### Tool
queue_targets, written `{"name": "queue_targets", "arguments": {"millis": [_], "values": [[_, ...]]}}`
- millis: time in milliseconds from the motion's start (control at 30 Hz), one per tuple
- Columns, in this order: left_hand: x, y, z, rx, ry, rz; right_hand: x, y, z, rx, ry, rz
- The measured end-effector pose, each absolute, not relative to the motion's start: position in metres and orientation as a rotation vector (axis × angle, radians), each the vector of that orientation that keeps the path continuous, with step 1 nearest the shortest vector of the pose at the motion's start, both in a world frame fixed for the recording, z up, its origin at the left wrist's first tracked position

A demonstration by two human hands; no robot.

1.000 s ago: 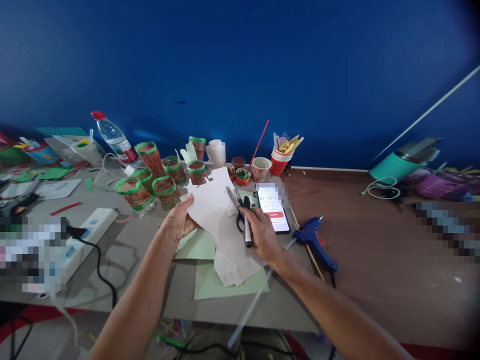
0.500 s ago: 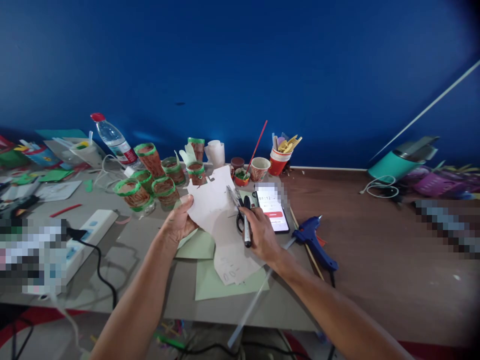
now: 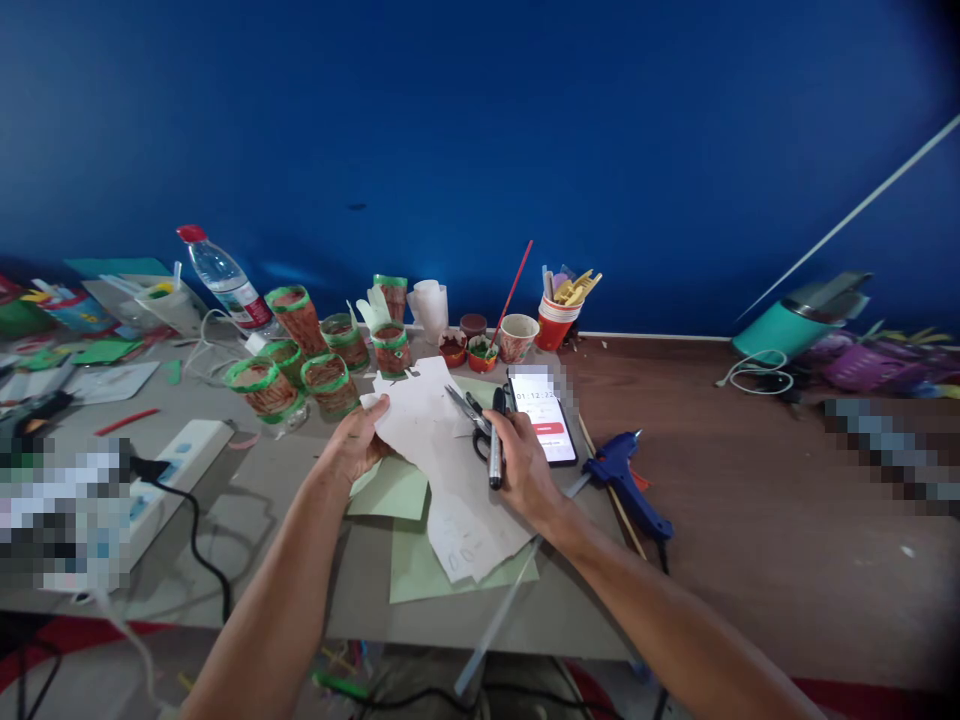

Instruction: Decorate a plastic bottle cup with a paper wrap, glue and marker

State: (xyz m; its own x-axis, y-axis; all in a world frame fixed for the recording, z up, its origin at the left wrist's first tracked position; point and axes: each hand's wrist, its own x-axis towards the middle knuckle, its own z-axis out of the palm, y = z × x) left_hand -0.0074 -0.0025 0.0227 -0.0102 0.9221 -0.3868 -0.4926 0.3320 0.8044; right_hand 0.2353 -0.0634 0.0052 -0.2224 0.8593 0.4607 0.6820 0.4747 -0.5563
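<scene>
My left hand (image 3: 364, 430) grips the left edge of a white sheet of paper (image 3: 427, 440), thumb on top. The sheet has a ragged, cut far edge and faint pencil marks near its lower end. In my closed right hand (image 3: 525, 460) is a black and silver marker pen (image 3: 495, 455), pointing along my fingers. With it are black-handled scissors (image 3: 474, 408), their blades pointing to the far left over the sheet; the fingers partly hide the handles. Pale green paper (image 3: 401, 490) lies under the white sheet.
A phone (image 3: 544, 415) and a blue glue gun (image 3: 626, 475) lie to the right. Several brown, green-rimmed cups (image 3: 330, 385) stand at the left, beside a bottle (image 3: 229, 285). Small paint pots (image 3: 481, 353) and a cup of sticks (image 3: 556, 325) stand behind. A power strip (image 3: 180, 470) is front left.
The sheet's far edge has come down and nearer to me, showing a paint pot behind it. The scissors have tilted slightly, their tips lower and further left. Both hands still grip.
</scene>
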Motion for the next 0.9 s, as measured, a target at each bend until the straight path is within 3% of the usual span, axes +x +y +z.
{"name": "queue_targets", "arguments": {"millis": [500,900], "values": [[-0.02,0.001,0.026,0.478,1.009,1.348,0.235,-0.063,0.007,-1.328,-2.049,0.258],[-0.013,-0.008,0.04,0.504,0.89,1.393,0.23,-0.069,0.011,-1.096,-1.916,0.262]]}}
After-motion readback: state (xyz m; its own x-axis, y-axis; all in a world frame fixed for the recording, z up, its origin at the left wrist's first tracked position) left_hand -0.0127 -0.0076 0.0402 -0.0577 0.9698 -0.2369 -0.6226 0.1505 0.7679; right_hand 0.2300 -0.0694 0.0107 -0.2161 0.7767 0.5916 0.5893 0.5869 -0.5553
